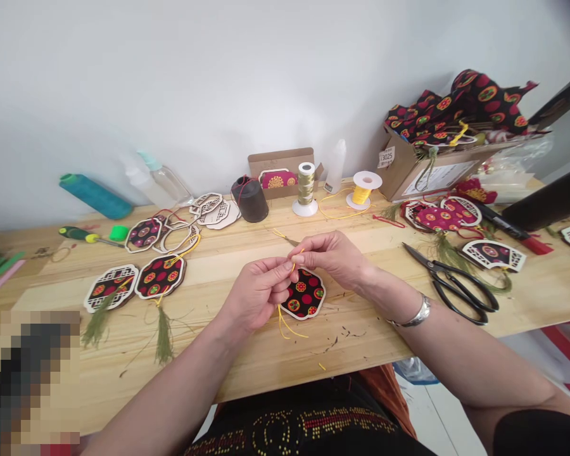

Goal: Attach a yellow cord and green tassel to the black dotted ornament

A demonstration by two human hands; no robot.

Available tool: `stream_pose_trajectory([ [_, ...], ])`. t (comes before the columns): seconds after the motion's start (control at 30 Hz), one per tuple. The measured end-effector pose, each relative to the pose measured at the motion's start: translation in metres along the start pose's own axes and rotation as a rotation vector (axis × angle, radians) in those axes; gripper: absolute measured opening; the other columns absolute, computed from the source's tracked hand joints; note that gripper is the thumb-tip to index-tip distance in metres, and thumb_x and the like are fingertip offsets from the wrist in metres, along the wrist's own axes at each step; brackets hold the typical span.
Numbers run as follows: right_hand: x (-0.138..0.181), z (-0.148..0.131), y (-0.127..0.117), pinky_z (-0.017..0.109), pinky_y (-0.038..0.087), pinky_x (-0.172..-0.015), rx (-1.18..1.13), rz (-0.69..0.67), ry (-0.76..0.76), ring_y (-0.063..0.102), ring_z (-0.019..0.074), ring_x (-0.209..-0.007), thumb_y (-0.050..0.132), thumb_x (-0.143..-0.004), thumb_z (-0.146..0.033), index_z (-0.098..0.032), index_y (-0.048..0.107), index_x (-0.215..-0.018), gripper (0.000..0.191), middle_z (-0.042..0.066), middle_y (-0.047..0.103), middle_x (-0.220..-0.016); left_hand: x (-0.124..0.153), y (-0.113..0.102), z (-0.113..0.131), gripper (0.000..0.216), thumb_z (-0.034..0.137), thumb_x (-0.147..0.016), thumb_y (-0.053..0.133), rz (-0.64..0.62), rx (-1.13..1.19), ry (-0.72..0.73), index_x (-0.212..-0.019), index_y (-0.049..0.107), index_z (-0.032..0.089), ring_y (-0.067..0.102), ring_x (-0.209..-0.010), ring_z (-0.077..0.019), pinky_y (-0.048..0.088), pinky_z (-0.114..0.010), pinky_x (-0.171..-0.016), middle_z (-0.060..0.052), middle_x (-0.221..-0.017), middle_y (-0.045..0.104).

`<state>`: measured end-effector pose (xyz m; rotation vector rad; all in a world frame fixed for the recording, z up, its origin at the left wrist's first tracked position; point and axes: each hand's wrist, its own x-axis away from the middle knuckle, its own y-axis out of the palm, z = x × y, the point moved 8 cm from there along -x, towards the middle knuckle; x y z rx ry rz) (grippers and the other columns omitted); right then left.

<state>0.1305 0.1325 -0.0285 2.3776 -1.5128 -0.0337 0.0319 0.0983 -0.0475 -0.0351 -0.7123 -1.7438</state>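
My left hand [266, 285] and my right hand [330, 256] meet over the middle of the table, fingertips pinched on a thin yellow cord [293, 267]. Beneath them lies a pendant [308, 296] with black, red-dotted patterned fabric in a pale scalloped frame. Loose yellow cord ends trail from its lower left onto the wood. My fingers cover its upper part. Left of my hands rest two similar pendants, one a fabric-faced pendant [160, 277] with a green tassel [164, 335], the other a lattice-faced pendant [111, 288].
Black scissors [449, 282] lie to the right, near a fan-shaped pendant [491, 254]. Along the wall stand a gold thread spool [306, 190], a yellow cord spool [362, 190] and a black thread cone [250, 199]. A cardboard box [422, 171] holds patterned fabric. A screwdriver [90, 237] lies at left.
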Motion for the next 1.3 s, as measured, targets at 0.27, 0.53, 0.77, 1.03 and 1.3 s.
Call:
stream_pose_trajectory([
  [0.27, 0.002, -0.012, -0.004, 0.025, 0.042, -0.061, 0.234, 0.068, -0.088, 0.051, 0.0085, -0.056, 0.068, -0.070, -0.030, -0.015, 0.064, -0.064, 0.017, -0.002, 0.061, -0.056, 0.001, 0.005, -0.003, 0.013, 0.021, -0.071, 0.071, -0.056, 0.028, -0.047, -0.073, 0.069, 0.008, 0.028, -0.041, 0.0025, 0.019, -0.011, -0.036, -0.003, -0.068, 0.060],
  [0.53, -0.007, -0.021, -0.039, 0.024, 0.031, -0.052, 0.225, 0.275, -0.197, 0.039, 0.0060, -0.051, 0.062, -0.075, -0.031, -0.016, 0.053, -0.059, 0.024, -0.005, 0.049, -0.054, 0.001, 0.005, -0.013, 0.014, 0.023, -0.074, 0.069, -0.080, -0.035, -0.147, -0.078, 0.069, 0.010, 0.060, -0.049, -0.0092, 0.049, -0.020, -0.048, -0.003, -0.062, 0.065],
  [0.77, -0.011, -0.027, -0.062, 0.024, 0.033, -0.051, 0.209, 0.381, -0.192, 0.042, 0.0062, -0.051, 0.061, -0.076, -0.034, -0.016, 0.052, -0.062, 0.025, -0.002, 0.051, -0.056, 0.003, 0.005, -0.019, 0.012, 0.022, -0.074, 0.069, -0.080, -0.043, -0.235, -0.078, 0.068, 0.010, 0.069, -0.059, -0.0176, 0.056, -0.029, -0.054, -0.010, -0.069, 0.072],
  [1.03, -0.012, -0.028, -0.066, 0.025, 0.033, -0.052, 0.214, 0.390, -0.212, 0.042, 0.0071, -0.052, 0.059, -0.078, -0.032, -0.017, 0.051, -0.062, 0.023, -0.001, 0.051, -0.057, 0.005, 0.007, -0.019, 0.010, 0.020, -0.071, 0.070, -0.074, -0.049, -0.237, -0.074, 0.070, 0.010, 0.067, -0.054, -0.0169, 0.054, -0.027, -0.051, -0.009, -0.064, 0.071],
  [1.3, 0.018, -0.069, -0.009, 0.027, 0.038, -0.065, 0.304, -0.116, -0.410, 0.048, 0.0101, -0.068, 0.067, -0.072, -0.031, -0.017, 0.059, -0.064, 0.018, 0.000, 0.055, -0.073, 0.011, 0.008, 0.011, 0.026, 0.033, -0.077, 0.067, -0.116, -0.192, 0.120, -0.090, 0.073, 0.011, 0.068, -0.086, -0.0194, 0.052, -0.034, -0.085, -0.015, -0.095, 0.073],
])
